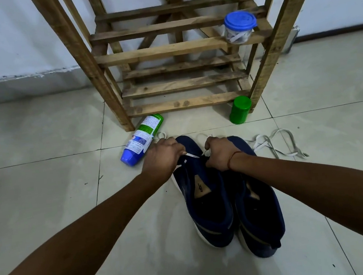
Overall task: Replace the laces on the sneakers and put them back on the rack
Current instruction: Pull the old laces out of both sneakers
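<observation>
While two navy sneakers (207,204) sit side by side on the floor just in front of the wooden rack (179,49), the L hand (162,156) & R hand (219,154) curl their fingers, each pinching a white lace (192,156) over one shoe. A loose lace (260,143) lies front-right of the rack.

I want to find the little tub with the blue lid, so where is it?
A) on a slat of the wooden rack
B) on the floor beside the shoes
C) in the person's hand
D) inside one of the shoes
A: the tub with the blue lid stands on a slat near the right end of the wooden rack, up off the floor.
</observation>
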